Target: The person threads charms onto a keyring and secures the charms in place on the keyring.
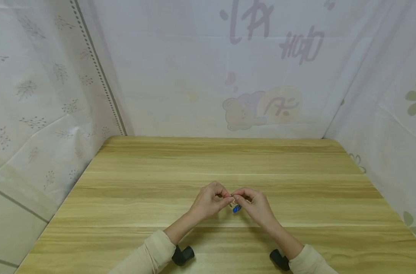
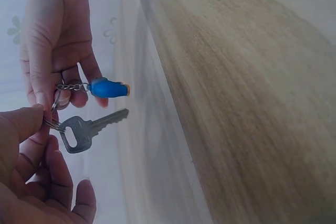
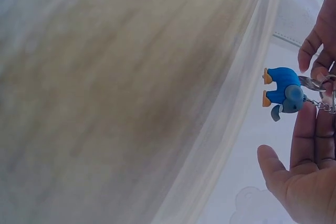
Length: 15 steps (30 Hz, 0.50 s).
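Note:
Over the middle of the table, my left hand and right hand meet at the fingertips around a metal key ring. In the left wrist view, thumb and finger of the left hand pinch the ring beside a silver key, whose toothed blade points away from the hand. The right hand grips the same ring from the other side. A blue elephant charm with yellow feet hangs off it by a short chain. The exact contact of the right fingertips is partly hidden.
A wood-grain table spreads below both hands. Pale printed cloth hangs behind it and at both sides. Dark camera mounts sit by the wrists, near the cuffs of the beige sleeves.

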Motion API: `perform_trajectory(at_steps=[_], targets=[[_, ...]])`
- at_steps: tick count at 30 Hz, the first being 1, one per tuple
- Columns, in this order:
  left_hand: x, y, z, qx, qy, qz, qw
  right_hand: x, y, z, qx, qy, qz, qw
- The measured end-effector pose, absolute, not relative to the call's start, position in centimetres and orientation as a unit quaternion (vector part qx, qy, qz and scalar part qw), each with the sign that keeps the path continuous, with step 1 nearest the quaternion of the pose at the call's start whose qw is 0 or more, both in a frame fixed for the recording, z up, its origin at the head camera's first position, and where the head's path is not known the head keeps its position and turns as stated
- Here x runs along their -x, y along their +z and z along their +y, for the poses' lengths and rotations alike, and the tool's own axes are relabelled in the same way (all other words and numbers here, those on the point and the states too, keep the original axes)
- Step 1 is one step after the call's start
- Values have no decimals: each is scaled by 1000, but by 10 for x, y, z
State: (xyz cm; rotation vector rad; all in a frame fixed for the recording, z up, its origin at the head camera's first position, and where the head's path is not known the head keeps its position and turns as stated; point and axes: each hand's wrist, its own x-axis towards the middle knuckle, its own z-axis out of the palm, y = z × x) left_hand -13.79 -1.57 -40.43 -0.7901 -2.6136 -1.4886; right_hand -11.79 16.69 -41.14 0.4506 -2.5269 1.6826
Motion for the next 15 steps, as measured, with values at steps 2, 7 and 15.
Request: perform_trajectory(at_steps=[2, 7, 15], targets=[[138, -405, -16, 255, -479, -840, 16, 118, -411, 167, -144, 550, -822, 33], [138, -405, -16, 245, -474, -846, 2, 118, -411, 166, -153, 545, -824, 37], [137, -405, -16, 250, -474, -844, 7, 117, -412, 166, -171, 535, -826, 51]])
